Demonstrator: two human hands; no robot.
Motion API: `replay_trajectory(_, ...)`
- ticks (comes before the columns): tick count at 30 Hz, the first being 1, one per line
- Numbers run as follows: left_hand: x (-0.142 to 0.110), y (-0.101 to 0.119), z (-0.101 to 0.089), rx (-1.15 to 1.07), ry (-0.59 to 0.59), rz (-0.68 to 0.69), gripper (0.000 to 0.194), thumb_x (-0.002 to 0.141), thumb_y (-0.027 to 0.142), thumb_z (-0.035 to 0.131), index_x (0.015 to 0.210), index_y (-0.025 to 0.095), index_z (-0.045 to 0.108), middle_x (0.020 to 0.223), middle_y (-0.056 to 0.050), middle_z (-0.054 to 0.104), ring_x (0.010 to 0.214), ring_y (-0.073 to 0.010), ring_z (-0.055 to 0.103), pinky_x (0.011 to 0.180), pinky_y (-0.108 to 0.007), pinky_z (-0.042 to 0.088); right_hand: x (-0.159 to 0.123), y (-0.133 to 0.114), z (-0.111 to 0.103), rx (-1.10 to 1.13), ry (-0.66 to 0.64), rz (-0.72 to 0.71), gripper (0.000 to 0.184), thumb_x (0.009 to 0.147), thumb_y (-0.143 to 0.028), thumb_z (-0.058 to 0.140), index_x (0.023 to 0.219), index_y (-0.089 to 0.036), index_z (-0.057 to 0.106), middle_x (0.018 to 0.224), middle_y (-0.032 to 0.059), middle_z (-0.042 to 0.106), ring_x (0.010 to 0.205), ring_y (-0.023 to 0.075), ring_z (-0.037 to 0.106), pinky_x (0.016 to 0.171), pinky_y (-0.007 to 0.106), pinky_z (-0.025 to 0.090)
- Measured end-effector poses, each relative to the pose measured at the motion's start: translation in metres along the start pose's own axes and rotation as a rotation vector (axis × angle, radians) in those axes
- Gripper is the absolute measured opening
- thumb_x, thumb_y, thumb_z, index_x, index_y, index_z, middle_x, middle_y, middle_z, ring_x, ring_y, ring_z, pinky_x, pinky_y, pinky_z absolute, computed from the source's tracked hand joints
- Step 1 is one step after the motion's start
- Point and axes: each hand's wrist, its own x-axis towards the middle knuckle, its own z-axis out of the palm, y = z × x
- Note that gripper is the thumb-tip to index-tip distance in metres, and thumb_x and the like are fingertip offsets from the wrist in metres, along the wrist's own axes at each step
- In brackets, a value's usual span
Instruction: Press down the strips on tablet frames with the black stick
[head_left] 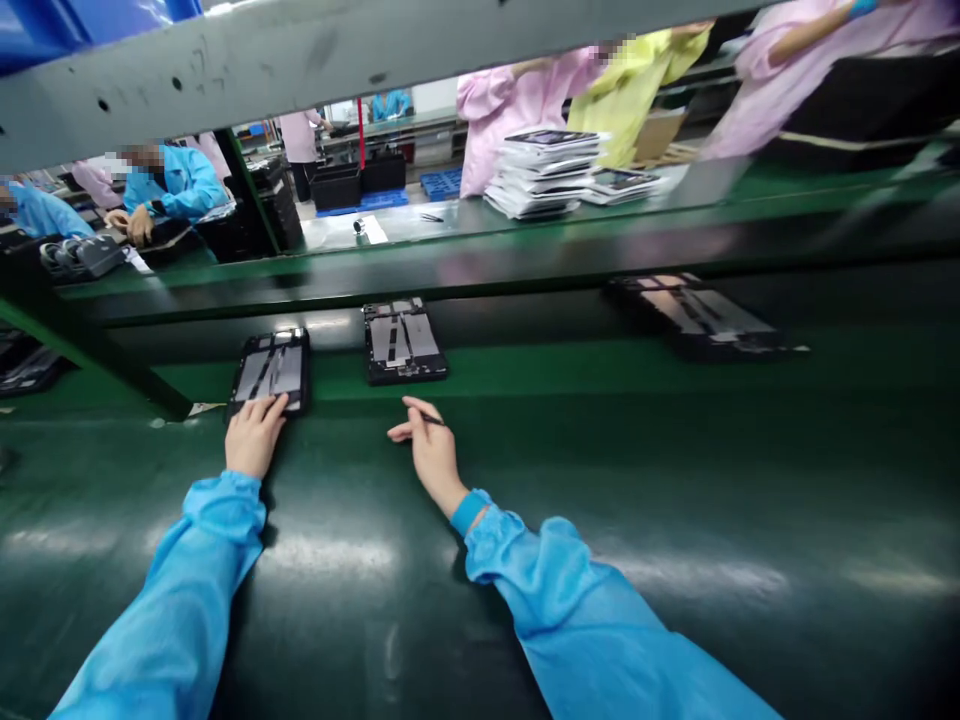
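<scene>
My left hand (253, 437) reaches forward and grips the near edge of an open black tablet body (271, 372) lying on the green conveyor belt (525, 480). My right hand (429, 447) rests on the belt with its fingers pinched on a thin dark tool (430, 418). A second open tablet body (403, 341) lies just beyond my right hand, untouched. A third tablet body (701, 315) sits farther right on the belt, blurred. Both my arms wear blue sleeves.
A grey metal beam (375, 60) crosses overhead and a green frame bar (90, 350) slants at the left. Behind the belt a bench (465, 225) carries stacks of white trays (544, 172). People in blue, pink and yellow coats work at the back.
</scene>
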Motion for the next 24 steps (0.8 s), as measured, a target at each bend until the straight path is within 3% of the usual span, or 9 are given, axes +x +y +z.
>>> replay_trajectory(3,0.045,-0.013,0.019,-0.016,0.059,-0.186,0.045,0.093,0.010,0.037,0.134,0.012,0.057,0.132,-0.021,0.055,0.120,-0.0364,0.049,0.098,-0.053,0.039,0.033,0.010,-0.027,-0.150,0.200,-0.030,0.043,0.100,-0.052,0.037,0.117,-0.017,0.055,0.088,0.0089,0.073,0.081,0.0247,0.070,0.081,0.037,0.053)
replay_trajectory(5,0.062,-0.003,0.028,-0.046,0.085,-0.259,0.050,0.089,0.005,0.034,0.136,0.007,0.052,0.136,-0.025,0.049,0.124,-0.0382,0.046,0.101,-0.057,0.034,0.053,0.014,-0.037,-0.248,0.312,-0.019,0.035,0.101,-0.040,0.035,0.122,-0.017,0.051,0.106,0.0129,0.071,0.098,0.0274,0.067,0.088,0.040,0.049)
replay_trajectory(8,0.073,0.044,0.042,-0.148,0.043,-0.186,0.057,0.084,0.004,0.042,0.140,0.013,0.049,0.134,-0.019,0.052,0.120,-0.0318,0.050,0.103,-0.048,0.036,0.077,0.017,-0.037,-0.366,0.372,0.020,0.035,0.096,-0.025,0.042,0.130,-0.016,0.048,0.124,0.0169,0.064,0.110,0.0321,0.062,0.093,0.043,0.044)
replay_trajectory(11,0.076,0.103,0.056,-0.293,-0.033,-0.054,0.065,0.080,0.006,0.048,0.143,0.019,0.046,0.120,-0.013,0.061,0.110,-0.0256,0.056,0.099,-0.039,0.042,0.093,0.019,-0.028,-0.428,0.327,0.044,0.038,0.089,-0.017,0.051,0.127,-0.014,0.054,0.112,0.0172,0.069,0.100,0.0335,0.066,0.090,0.042,0.045)
replay_trajectory(14,0.072,0.141,0.057,-0.451,-0.042,-0.025,0.063,0.084,0.011,0.046,0.146,0.015,0.040,0.122,-0.014,0.059,0.108,-0.0248,0.056,0.098,-0.038,0.043,0.097,0.018,-0.024,-0.441,0.331,0.037,0.034,0.087,-0.022,0.056,0.120,-0.014,0.057,0.102,0.0143,0.071,0.096,0.0323,0.067,0.088,0.040,0.046)
replay_trajectory(17,0.057,0.150,0.047,-0.633,-0.022,-0.056,0.057,0.090,0.017,0.039,0.147,0.014,0.037,0.124,-0.014,0.057,0.112,-0.0231,0.055,0.102,-0.038,0.042,0.087,0.016,-0.033,-0.424,0.418,0.019,0.036,0.091,-0.034,0.051,0.120,-0.014,0.052,0.101,0.0143,0.071,0.096,0.0318,0.066,0.088,0.042,0.047)
replay_trajectory(19,0.041,0.149,0.039,-0.752,-0.034,-0.103,0.055,0.095,0.025,0.035,0.149,0.013,0.034,0.115,-0.011,0.060,0.104,-0.0202,0.059,0.097,-0.036,0.045,0.071,0.014,-0.045,-0.395,0.441,0.004,0.039,0.092,-0.041,0.046,0.120,-0.014,0.049,0.097,0.0142,0.072,0.092,0.0307,0.067,0.085,0.042,0.049)
replay_trajectory(24,-0.024,0.153,0.008,-0.940,-0.183,-0.149,0.055,0.097,0.044,0.037,0.140,0.011,0.048,0.097,-0.008,0.064,0.085,-0.0188,0.062,0.082,-0.033,0.052,-0.004,0.003,-0.096,-0.300,0.212,-0.061,0.041,0.087,-0.052,0.053,0.110,-0.018,0.054,0.099,0.0125,0.073,0.089,0.0263,0.069,0.079,0.035,0.054)
